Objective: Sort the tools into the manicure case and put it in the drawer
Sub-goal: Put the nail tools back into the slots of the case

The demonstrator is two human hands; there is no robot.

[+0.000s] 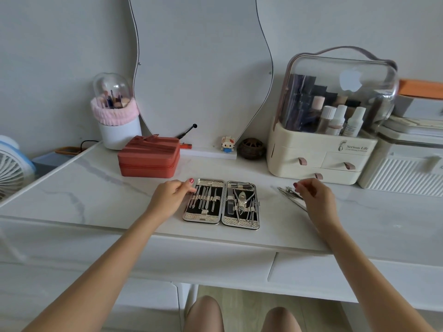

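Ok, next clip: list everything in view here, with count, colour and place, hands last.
manicure case: one, silver with black lining, open flat at the desk's front centre, tools strapped in both halves
loose tools: a few, silver, on the desk right of the case; exact count unclear
jewellery box: one, red, behind the case to the left
brush holder: one, white with pink band and clear dome, back left
mirror: one, wavy, against the wall
toy figure: one, small, on the mirror base
cosmetics organiser: one, cream with clear lid, back right
fan: one, white and blue, far left
left hand: touches the case's left edge
right hand: over the loose tools, fingers curled
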